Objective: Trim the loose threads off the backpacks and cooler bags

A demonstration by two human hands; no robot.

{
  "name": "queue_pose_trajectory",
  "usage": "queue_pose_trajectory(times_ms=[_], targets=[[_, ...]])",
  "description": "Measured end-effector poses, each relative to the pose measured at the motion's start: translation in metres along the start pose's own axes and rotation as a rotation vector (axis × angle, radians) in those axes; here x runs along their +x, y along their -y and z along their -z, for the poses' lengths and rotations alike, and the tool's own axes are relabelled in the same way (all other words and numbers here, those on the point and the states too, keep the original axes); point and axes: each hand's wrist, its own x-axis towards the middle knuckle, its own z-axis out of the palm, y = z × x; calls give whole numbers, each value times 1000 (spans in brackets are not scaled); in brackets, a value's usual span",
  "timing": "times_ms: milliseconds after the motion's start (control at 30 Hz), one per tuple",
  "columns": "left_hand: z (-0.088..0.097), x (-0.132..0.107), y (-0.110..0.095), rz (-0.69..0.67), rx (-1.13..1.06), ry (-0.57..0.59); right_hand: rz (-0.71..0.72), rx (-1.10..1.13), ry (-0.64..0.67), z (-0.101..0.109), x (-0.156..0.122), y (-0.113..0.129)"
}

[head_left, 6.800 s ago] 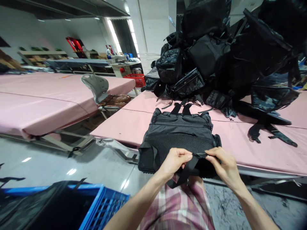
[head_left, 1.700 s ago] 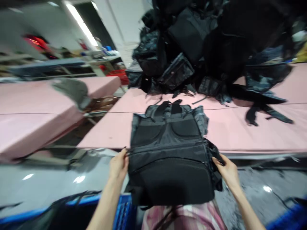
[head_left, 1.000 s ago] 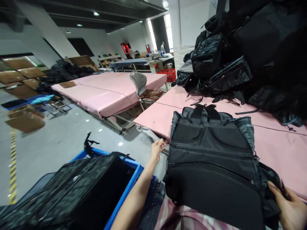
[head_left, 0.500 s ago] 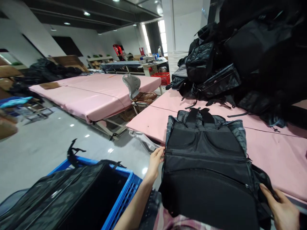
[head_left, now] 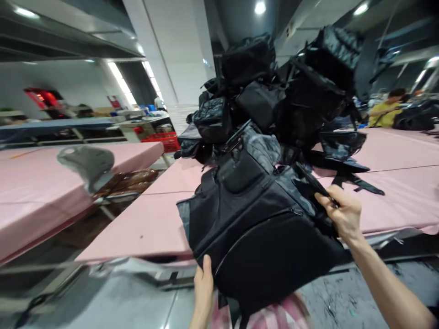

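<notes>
A black backpack (head_left: 274,246) with camouflage side panels is tilted in front of me, over the near edge of the pink-covered table (head_left: 161,228). My left hand (head_left: 204,281) grips its lower left side, thumb on the front and the other fingers hidden behind. On the opposite side, my right hand (head_left: 341,212) is closed around the edge of the side pocket. A curved zipper runs across the panel facing me. Just behind the bag rises a heap of black and camouflage backpacks (head_left: 254,98) on the same table.
To the left stand a grey chair (head_left: 85,164) and another pink-covered table (head_left: 30,192). A red crate (head_left: 166,141) sits near the white pillar (head_left: 174,55). At the far right is a person in a yellow top (head_left: 382,114).
My view has swung right, and the blue crate has left the picture. The backpack has turned and tilted, its right side now higher. My right hand has risen with it; both hands keep hold.
</notes>
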Motion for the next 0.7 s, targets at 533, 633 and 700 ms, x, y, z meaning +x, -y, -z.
queue_pose_trajectory(times_ms=[533,633,700], targets=[[-80,-23,-268,-1751,705,233,579,-375,236,-20,34,26],[-117,-19,-274,-1850,798,335,587,-360,252,-3,20,13],[-133,-21,-278,-1920,793,397,628,-435,242,14,5,8]])
